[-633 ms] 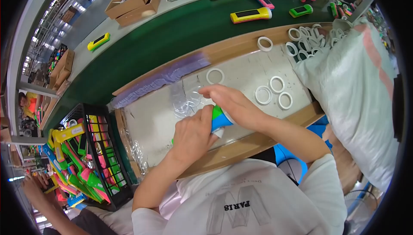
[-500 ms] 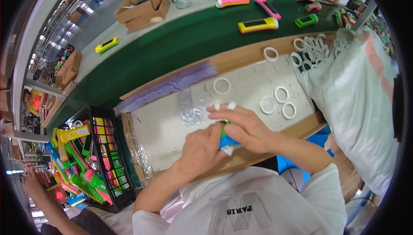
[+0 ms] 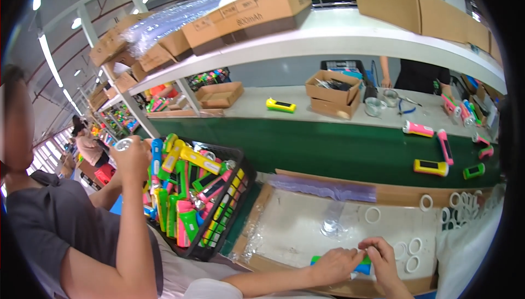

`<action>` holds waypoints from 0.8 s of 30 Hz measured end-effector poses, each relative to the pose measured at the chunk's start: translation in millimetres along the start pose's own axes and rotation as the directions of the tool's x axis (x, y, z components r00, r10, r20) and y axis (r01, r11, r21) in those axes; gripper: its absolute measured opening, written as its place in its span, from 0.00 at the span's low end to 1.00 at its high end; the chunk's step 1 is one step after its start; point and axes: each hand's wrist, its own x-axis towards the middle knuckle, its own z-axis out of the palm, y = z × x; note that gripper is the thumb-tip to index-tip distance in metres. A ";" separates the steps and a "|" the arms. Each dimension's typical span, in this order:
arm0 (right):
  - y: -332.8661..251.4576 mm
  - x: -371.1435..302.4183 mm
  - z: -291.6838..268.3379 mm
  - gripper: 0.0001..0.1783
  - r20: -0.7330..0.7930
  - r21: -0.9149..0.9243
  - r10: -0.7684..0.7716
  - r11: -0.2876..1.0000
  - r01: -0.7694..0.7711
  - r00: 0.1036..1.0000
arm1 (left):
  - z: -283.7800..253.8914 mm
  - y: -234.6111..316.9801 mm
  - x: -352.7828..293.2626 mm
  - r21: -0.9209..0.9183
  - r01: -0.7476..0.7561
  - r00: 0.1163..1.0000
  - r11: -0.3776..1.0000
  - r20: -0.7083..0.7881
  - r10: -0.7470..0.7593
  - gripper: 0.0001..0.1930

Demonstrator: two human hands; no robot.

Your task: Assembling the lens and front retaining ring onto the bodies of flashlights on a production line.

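Note:
Over the shallow cardboard tray [image 3: 298,247], both my hands are on a blue and green flashlight [image 3: 362,266], which they partly cover. My left hand [image 3: 336,266] is wrapped around its body. The curled fingers of my right hand [image 3: 381,258] close at its right end; what the fingertips pinch there is hidden. To the right of my right hand lie several loose white rings [image 3: 414,245], and another white ring [image 3: 372,215] lies farther back. Thin clear lens discs [image 3: 331,228] are on the tray floor beyond my hands.
A black basket [image 3: 232,211] full of colorful flashlights [image 3: 186,173] stands left of the tray. Beside it a co-worker's hand [image 3: 131,157] holds a piece with a clear round end. A green belt [image 3: 306,143] runs behind, carrying a yellow flashlight [image 3: 430,167]. A shelf [image 3: 339,39] with boxes hangs above.
The view has swung up and left, so my hands appear lower right and the co-worker and shelf have come into sight. Both hands remain on the flashlight.

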 end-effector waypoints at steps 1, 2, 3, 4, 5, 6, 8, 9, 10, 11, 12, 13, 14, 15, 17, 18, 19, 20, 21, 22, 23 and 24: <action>5.0 -0.2 -4.1 0.12 0.002 -0.050 -0.023 0.998 0.024 1.000 | 4.9 0.5 2.1 0.028 -0.015 1.000 0.999 -0.003 0.015 0.34; 12.5 0.3 -7.4 0.13 -0.036 -0.097 -0.059 0.994 0.056 0.998 | 8.2 1.2 4.6 0.021 -0.008 1.000 1.000 0.010 0.008 0.33; 3.7 -0.5 -8.1 0.17 -0.012 -0.069 -0.029 0.997 0.028 1.000 | 10.2 1.7 8.2 -0.014 -0.004 1.000 1.000 0.006 0.004 0.30; -4.8 -1.6 -8.9 0.21 0.007 -0.044 0.004 0.999 -0.003 1.000 | 10.5 0.8 11.6 -0.052 -0.003 1.000 0.999 0.004 0.003 0.27; -6.5 -4.0 -8.1 0.19 0.060 -0.030 0.041 0.999 -0.040 0.997 | 2.1 6.5 8.9 -0.231 0.051 0.996 0.972 0.088 -0.031 0.27; -8.5 -1.0 -5.8 0.18 0.104 -0.022 0.055 0.998 -0.053 0.993 | -1.7 1.2 3.3 -0.368 0.080 0.994 0.926 0.101 -0.046 0.28; -24.0 9.2 3.3 0.15 0.201 -0.021 0.101 0.995 -0.098 0.974 | -25.8 -9.0 -9.6 -0.612 0.191 0.964 0.768 0.266 -0.027 0.33; -21.8 6.4 8.1 0.15 0.243 -0.041 0.055 0.998 -0.046 0.968 | -22.6 -18.3 -23.5 -0.719 0.106 0.975 0.687 0.212 0.072 0.38; -19.2 7.6 10.3 0.14 0.287 -0.060 -0.007 0.998 0.025 0.958 | -18.7 -22.0 -32.3 -0.722 0.074 0.978 0.688 0.189 0.093 0.39; -10.5 -2.9 10.3 0.14 0.281 -0.108 0.036 0.994 -0.006 0.959 | -10.8 -21.7 -42.1 -0.720 0.044 0.981 0.692 0.164 0.108 0.40; -3.0 -8.7 8.4 0.14 0.213 -0.111 0.004 0.994 0.020 0.977 | -3.9 -28.4 -41.5 -0.661 0.062 0.958 0.747 0.250 0.141 0.36; 6.4 -11.4 6.3 0.15 0.174 -0.094 -0.023 0.995 0.040 0.985 | -14.1 -20.6 -32.0 -0.566 0.124 0.944 0.815 0.321 0.080 0.34; 12.5 -9.3 0.6 0.16 0.122 -0.097 -0.024 0.995 0.036 0.992 | -23.6 -11.2 -19.4 -0.461 0.179 0.921 0.869 0.388 0.016 0.31; 10.2 -10.1 0.8 0.17 0.112 -0.107 -0.019 0.994 0.031 0.994 | -20.5 -9.0 -17.2 -0.361 0.139 0.934 0.922 0.356 -0.002 0.33; 3.4 -8.0 -4.4 0.19 0.127 -0.251 -0.063 0.964 0.093 0.990 | -15.7 -9.7 -12.6 -0.357 0.175 0.908 0.918 0.418 -0.011 0.33; -4.8 -12.2 -5.6 0.17 0.145 -0.315 -0.136 0.933 0.176 0.980 | -9.0 -5.9 -7.9 -0.357 0.196 0.882 0.913 0.471 -0.005 0.34; -9.5 -13.6 -6.0 0.15 0.176 -0.368 -0.207 0.893 0.260 0.962 | 4.0 -11.2 -18.0 -0.347 0.035 0.962 0.937 0.267 0.063 0.31; -3.2 -13.6 -13.4 0.17 0.259 -0.389 -0.281 0.845 0.366 0.924 | 17.3 -9.3 -25.5 -0.366 0.014 0.950 0.930 0.297 0.102 0.31; -1.2 -12.8 -11.6 0.17 0.280 -0.369 -0.337 0.827 0.424 0.899 | 14.8 -7.7 -29.1 -0.401 0.048 0.963 0.915 0.261 0.064 0.30; 0.4 -9.0 -6.4 0.18 0.302 -0.348 -0.392 0.804 0.483 0.869 | 13.4 -8.8 -32.6 -0.433 0.085 0.973 0.897 0.230 0.018 0.29; 1.3 -5.3 -1.3 0.18 0.344 -0.342 -0.411 0.782 0.521 0.844 | 24.4 -15.6 -46.2 -0.417 0.085 0.982 0.905 0.191 -0.004 0.28; 8.0 -7.4 2.0 0.18 0.341 -0.366 -0.372 0.793 0.486 0.863 | 29.6 -16.5 -51.9 -0.445 0.049 0.979 0.894 0.201 0.046 0.28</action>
